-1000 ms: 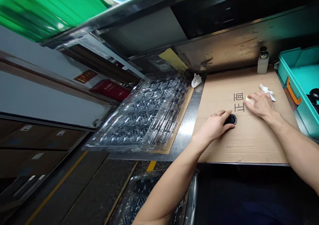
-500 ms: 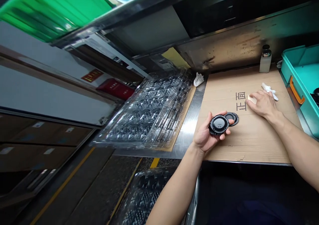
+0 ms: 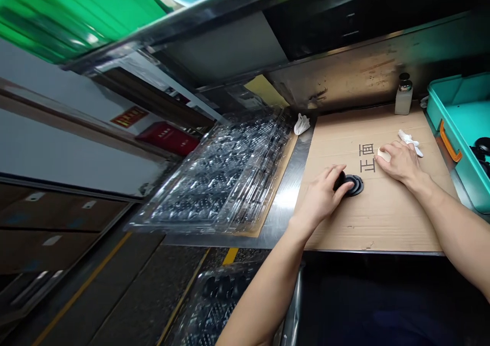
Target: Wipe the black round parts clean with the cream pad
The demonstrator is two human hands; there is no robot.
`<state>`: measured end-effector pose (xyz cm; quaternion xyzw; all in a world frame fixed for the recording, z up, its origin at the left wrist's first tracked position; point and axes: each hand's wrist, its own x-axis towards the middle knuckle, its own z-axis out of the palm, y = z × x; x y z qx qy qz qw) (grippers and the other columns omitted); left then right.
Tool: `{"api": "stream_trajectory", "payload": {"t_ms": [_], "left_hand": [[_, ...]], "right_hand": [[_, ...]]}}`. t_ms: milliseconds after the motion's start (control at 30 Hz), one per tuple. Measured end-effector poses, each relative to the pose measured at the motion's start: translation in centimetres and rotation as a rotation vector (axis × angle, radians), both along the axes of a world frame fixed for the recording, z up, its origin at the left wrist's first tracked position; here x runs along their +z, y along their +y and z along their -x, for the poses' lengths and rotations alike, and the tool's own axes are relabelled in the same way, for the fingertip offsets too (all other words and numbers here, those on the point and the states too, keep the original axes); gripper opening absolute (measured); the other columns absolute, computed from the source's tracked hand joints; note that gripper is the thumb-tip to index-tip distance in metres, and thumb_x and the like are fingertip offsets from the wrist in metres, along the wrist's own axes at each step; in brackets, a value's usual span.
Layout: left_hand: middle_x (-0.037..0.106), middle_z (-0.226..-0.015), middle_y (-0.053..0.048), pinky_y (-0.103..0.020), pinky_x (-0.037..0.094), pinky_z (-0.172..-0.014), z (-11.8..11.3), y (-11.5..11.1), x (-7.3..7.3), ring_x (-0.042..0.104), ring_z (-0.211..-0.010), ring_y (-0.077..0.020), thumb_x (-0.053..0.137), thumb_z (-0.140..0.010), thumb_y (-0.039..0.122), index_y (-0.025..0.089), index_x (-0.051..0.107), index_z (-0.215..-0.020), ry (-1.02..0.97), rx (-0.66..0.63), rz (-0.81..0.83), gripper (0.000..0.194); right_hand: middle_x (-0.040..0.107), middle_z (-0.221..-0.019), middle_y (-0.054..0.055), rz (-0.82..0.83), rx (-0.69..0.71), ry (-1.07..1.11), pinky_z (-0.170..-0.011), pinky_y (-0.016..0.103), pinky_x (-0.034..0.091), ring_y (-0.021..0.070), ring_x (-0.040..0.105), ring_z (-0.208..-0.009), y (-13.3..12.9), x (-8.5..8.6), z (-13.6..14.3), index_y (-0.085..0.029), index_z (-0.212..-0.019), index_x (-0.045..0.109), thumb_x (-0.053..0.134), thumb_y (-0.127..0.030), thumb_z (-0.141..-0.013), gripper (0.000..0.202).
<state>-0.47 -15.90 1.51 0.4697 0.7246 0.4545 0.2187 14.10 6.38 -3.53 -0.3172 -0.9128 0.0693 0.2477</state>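
Note:
My left hand (image 3: 319, 195) is turned palm-down over the cardboard, its thumb and fingers closed on a black round plastic part (image 3: 338, 180) that they mostly hide. Right beside it, more black round parts (image 3: 356, 185) lie overlapping on the cardboard sheet (image 3: 398, 218). My right hand (image 3: 401, 162) rests on the sheet further right, fingers curled around a small cream-coloured round piece (image 3: 384, 154). A crumpled white cloth (image 3: 411, 142) lies just behind that hand.
Clear plastic trays (image 3: 214, 177) are stacked at the left. A pump-top bottle (image 3: 403, 96) stands at the back, near a teal bin (image 3: 463, 147) with black parts. A metal shelf edge (image 3: 184, 24) and green crate (image 3: 76, 19) hang above. More trays (image 3: 214, 305) sit below.
My left hand has turned over from palm-up to palm-down, bringing the black part it holds down beside the others. My right hand stays on the cream piece. The view has shifted slightly.

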Motion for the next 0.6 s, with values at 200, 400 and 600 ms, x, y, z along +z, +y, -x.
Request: {"api": "stream_trajectory", "payload": {"t_ms": [200, 400, 600], "left_hand": [[0.059, -0.134, -0.015, -0.054, 0.041, -0.108, -0.7, 2.3, -0.6, 0.048, -0.129, -0.0394, 0.067, -0.084, 0.06, 0.026, 0.061, -0.135, 0.44, -0.203, 0.285, 0.061], [0.06, -0.124, -0.015, -0.054, 0.047, -0.102, -0.2, 3.6, 0.0, 0.06, -0.114, -0.0358, 0.053, -0.093, 0.047, 0.024, 0.062, -0.136, 0.607, -0.309, 0.411, 0.049], [0.066, -0.13, -0.011, -0.05, 0.054, -0.099, -1.0, 1.5, 1.7, 0.064, -0.114, -0.0348, 0.072, -0.079, 0.057, 0.028, 0.071, -0.121, -0.168, -0.202, 0.23, 0.051]], "right_hand": [[0.072, -0.107, 0.011, 0.03, 0.002, -0.049, -0.097, 0.043, 0.032, 0.03, 0.057, -0.11, -0.5, 0.4, -0.1, -0.022, -0.105, 0.072, 0.053, -0.047, -0.096, 0.033], [0.07, -0.112, 0.011, 0.089, 0.008, -0.114, -0.103, 0.046, 0.03, 0.0297, 0.055, -0.114, -1.2, 1.2, -0.4, -0.021, -0.11, 0.071, 0.052, -0.045, -0.098, 0.033], [0.07, -0.108, 0.01, 0.102, 0.016, -0.115, -0.1, 0.045, 0.034, 0.0285, 0.056, -0.11, -1.0, 1.0, -0.5, -0.022, -0.106, 0.07, 0.051, -0.05, -0.098, 0.035]]}}
